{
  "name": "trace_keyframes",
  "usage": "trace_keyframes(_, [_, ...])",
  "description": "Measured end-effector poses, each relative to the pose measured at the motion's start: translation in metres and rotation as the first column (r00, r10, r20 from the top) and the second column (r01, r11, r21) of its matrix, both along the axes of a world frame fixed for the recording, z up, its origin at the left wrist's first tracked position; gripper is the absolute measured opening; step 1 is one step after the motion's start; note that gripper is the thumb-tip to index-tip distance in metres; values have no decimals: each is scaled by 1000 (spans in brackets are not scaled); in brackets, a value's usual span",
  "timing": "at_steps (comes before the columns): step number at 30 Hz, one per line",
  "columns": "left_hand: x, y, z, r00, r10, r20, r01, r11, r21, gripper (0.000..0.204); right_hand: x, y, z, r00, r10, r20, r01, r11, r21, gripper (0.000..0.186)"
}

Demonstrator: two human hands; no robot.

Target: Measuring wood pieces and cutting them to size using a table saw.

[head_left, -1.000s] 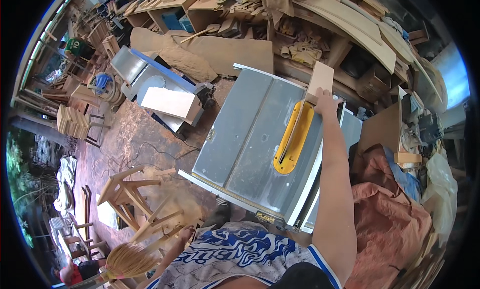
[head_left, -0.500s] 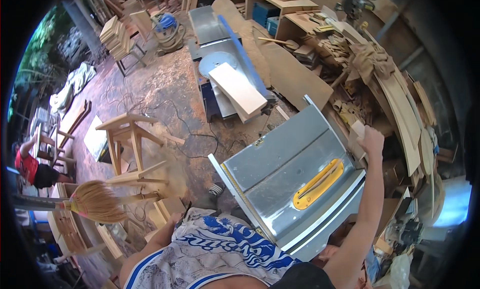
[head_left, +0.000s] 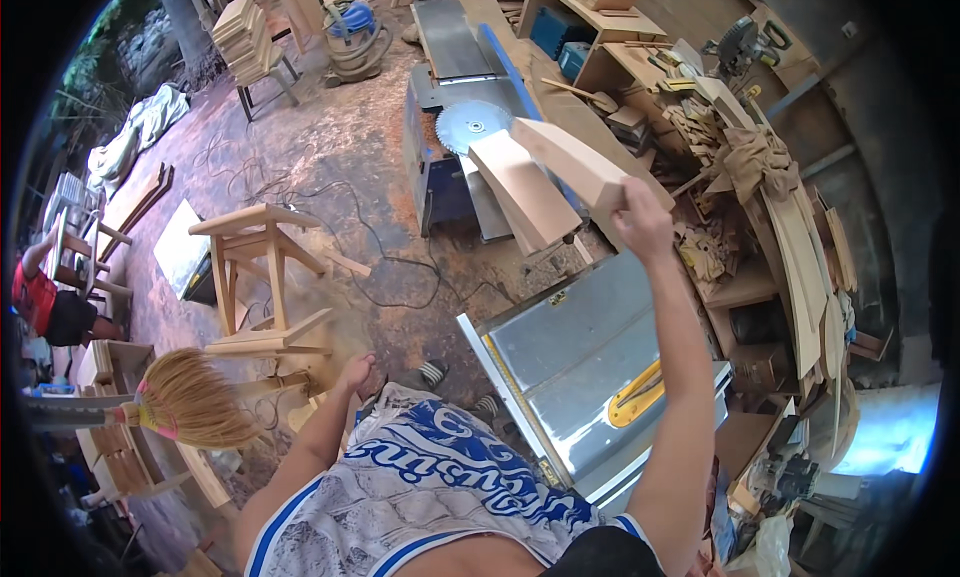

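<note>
My right hand [head_left: 643, 220] grips the near end of a thick pale wooden board [head_left: 572, 162], raised over the far side of the table saw [head_left: 570, 342]. Just left of it, a second pale board [head_left: 522, 192] lies on the jointer [head_left: 455, 52], touching or overlapping a round saw blade [head_left: 470, 125]. My left hand [head_left: 357, 373] hangs low beside my body, fingers curled; whether anything is in them I cannot make out. The yellow throat plate [head_left: 632, 397] of the saw is partly hidden behind my right forearm.
At left stand a wooden stool [head_left: 262, 267] and a straw broom [head_left: 195, 397]. Cables [head_left: 385, 262] cross the dusty floor. A vacuum [head_left: 352, 39] and stacked wood pieces [head_left: 245, 37] are farther back. Offcuts [head_left: 700, 127] crowd the right side. A person in red [head_left: 35, 292] sits far left.
My right hand has swung left and forward from the saw's right side, bringing the board beside the one on the jointer. My left hand has shifted slightly forward. The view has turned.
</note>
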State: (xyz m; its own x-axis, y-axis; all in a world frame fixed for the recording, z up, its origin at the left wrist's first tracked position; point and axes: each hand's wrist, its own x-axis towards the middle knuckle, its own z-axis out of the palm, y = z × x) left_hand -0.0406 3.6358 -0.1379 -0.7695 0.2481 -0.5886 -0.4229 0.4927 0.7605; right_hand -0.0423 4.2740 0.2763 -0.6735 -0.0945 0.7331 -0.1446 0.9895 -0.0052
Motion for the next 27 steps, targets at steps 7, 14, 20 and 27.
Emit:
trace_keyframes(7, [-28, -24, 6, 994, -105, -24, 99, 979, -177, 39, 66, -46, -157, 932, -329, 152, 346, 933, -100, 25])
trace_keyframes(14, [-159, 255, 135, 759, 12, -650, 235, 927, 292, 34, 175, -236, -176, 916, -236, 325, 383, 755, -532, 9])
trace_keyframes(20, [-87, 430, 258, 573, -30, -819, 567, 735, 370, 23, 277, -407, -193, 628, -392, 672, 722, -30, -691, 12])
trace_keyframes(27, [86, 459, 184, 466, -497, -732, 848, 486, 210, 21, 376, -497, -242, 86, -681, 727, 652, -513, -558, 16])
